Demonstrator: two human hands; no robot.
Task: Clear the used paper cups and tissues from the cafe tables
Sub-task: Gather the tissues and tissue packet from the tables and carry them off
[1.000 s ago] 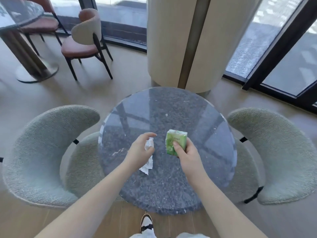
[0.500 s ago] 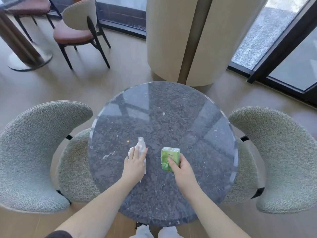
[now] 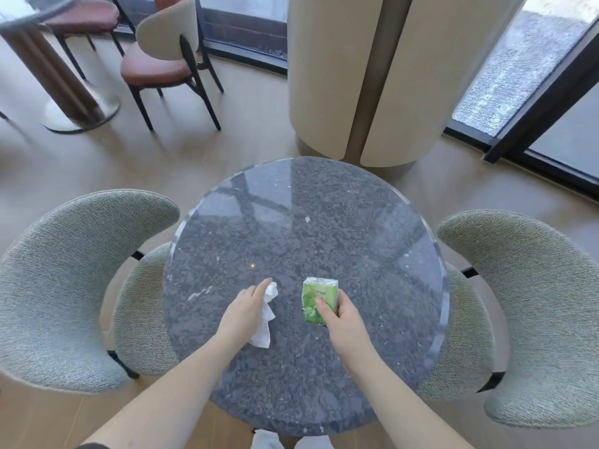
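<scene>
The white tissue (image 3: 266, 314) is crumpled and twisted into an irregular strip; it lies on the near half of the round grey stone table (image 3: 356, 241), left of centre, with its lower end flattened against the surface. The left hand (image 3: 243, 311) rests over the tissue's left side, palm down, index finger extended forward along the upper end; the remaining fingers appear to lie on the paper, and whether any of them curl under it cannot be determined. Just to the right, apart from the tissue, the right hand (image 3: 340, 320) grasps a green tissue pack (image 3: 319, 299): the thumb presses its printed front face and the fingers wrap its right edge, the pack tilted slightly and its lower end at or close to the tabletop. Two grey-green upholstered chairs, one at the left (image 3: 64, 286) and one at the right (image 3: 525, 306), flank the table. Beyond the table stands a cream column (image 3: 372, 76), with dark-framed floor-level glazing (image 3: 534, 92) behind it. At far left stand a brown-seated chair (image 3: 158, 56) and a second table's pedestal base (image 3: 74, 105).
</scene>
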